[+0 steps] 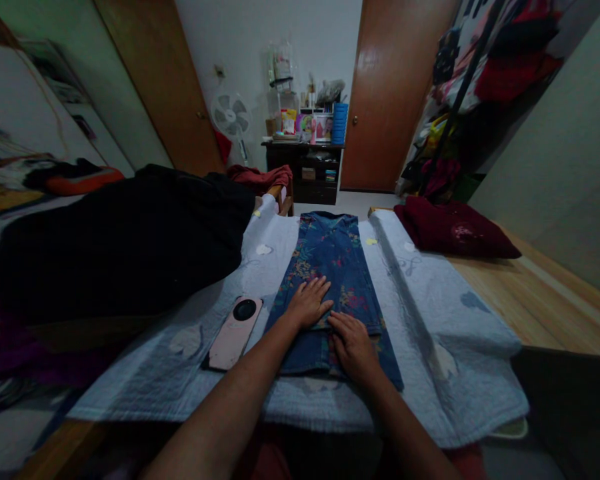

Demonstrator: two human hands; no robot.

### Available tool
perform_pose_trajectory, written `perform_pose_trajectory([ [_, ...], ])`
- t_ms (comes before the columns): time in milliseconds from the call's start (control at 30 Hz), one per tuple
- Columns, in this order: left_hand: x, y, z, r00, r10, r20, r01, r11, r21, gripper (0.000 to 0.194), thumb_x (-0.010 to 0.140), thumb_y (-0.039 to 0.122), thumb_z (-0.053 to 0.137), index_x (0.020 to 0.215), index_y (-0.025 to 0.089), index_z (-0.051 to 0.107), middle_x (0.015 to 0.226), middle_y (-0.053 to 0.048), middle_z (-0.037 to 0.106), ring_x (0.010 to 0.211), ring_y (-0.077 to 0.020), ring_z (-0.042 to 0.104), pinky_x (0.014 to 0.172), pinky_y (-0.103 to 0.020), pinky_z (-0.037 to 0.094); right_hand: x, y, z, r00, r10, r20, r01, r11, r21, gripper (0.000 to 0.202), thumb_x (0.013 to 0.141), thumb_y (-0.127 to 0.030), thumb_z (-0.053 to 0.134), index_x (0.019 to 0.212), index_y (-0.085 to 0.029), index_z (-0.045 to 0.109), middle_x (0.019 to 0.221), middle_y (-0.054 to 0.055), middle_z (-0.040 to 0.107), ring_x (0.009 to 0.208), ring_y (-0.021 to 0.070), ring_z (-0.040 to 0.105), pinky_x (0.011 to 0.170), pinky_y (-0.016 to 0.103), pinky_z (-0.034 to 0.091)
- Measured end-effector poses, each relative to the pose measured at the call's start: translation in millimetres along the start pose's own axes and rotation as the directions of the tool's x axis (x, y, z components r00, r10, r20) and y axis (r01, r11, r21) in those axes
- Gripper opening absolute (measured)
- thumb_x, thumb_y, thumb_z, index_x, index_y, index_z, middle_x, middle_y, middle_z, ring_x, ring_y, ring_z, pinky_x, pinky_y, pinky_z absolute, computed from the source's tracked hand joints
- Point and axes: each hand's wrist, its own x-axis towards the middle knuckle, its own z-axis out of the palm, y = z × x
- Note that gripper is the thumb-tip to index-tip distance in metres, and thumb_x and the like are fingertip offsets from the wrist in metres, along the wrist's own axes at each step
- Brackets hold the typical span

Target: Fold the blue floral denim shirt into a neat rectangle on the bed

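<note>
My two bare hands press on a blue denim garment printed with red, yellow and green flowers, spread lengthwise down the middle of a pale grey-white quilted cloth with leaf-like patches; my left hand lies palm down near the garment's centre, fingers stretched out and slightly apart, gripping nothing; my right hand rests palm down just nearer to me, fingers extended and loosely together, likewise holding nothing, its fingertips close by my left thumb (whether they touch, I cannot tell).

Beneath my right hand, an upper layer of the denim ends short of the layer below, which reaches toward the cloth's near edge; a pale pink slab-shaped phone with a round black camera disc lies to the left of the garment, beside my left forearm.

A large heap of black fabric rises at left; a folded maroon cloth bundle sits at right, by a light wood-grain surface; beyond stand a white pedestal fan, a dark low cabinet and a brown wooden door, with assorted clothes hanging at upper right.
</note>
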Motion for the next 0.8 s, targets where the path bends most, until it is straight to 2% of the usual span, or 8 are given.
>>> perform_pose_trajectory([
  [233, -6.7, 5.4, 0.7, 0.996, 0.021, -0.092, -0.019, 1.0, 0.022, 0.045, 0.097, 0.041, 0.044, 0.139, 0.023, 0.048, 0.152, -0.009, 0.041, 0.14, -0.026, 0.036, 0.114, -0.049, 0.027, 0.9, 0.0, -0.8, 1.0, 0.001, 0.001, -0.001, 1.0, 0.017, 0.043, 0.085, -0.01, 0.046, 0.124, -0.02, 0.061, 0.133, 0.009, 0.059, 0.124, 0.0232, 0.052, 0.107, 0.046, 0.038],
  [400, -15.8, 8.4, 1.9, 0.996, 0.004, -0.093, -0.012, 0.996, -0.083, 0.039, 0.094, 0.027, 0.052, 0.132, 0.02, 0.054, 0.147, -0.011, 0.047, 0.137, -0.0234, 0.041, 0.114, -0.047, 0.03, 0.0, 2.2, 0.7, 1.0, 0.002, -0.012, -0.002, 1.0, 0.029, 0.043, 0.086, -0.012, 0.046, 0.126, -0.019, 0.06, 0.134, 0.01, 0.059, 0.123, 0.023, 0.052, 0.107, 0.045, 0.038],
  [633, -58.9, 24.2, -8.0, 0.996, 0.021, -0.091, -0.054, 0.923, -0.381, 0.034, 0.088, 0.012, 0.051, 0.118, 0.021, 0.063, 0.139, -0.008, 0.055, 0.132, -0.02, 0.047, 0.114, -0.042, 0.035, -1.1, 7.5, 6.3, 0.999, 0.02, -0.045, -0.018, 0.999, 0.044, 0.045, 0.085, -0.012, 0.046, 0.128, -0.016, 0.057, 0.132, 0.012, 0.059, 0.123, 0.0234, 0.052, 0.106, 0.046, 0.04],
  [800, -88.7, 32.7, -12.0, 0.995, 0.056, -0.087, -0.085, 0.922, -0.377, 0.043, 0.087, 0.016, 0.054, 0.13, 0.021, 0.055, 0.138, -0.009, 0.056, 0.13, -0.0218, 0.049, 0.113, -0.044, 0.036, -2.1, 9.4, 8.2, 0.998, 0.014, -0.063, -0.011, 0.999, 0.049, 0.045, 0.085, -0.012, 0.045, 0.128, -0.016, 0.057, 0.132, 0.012, 0.059, 0.124, 0.0228, 0.052, 0.107, 0.045, 0.039],
])
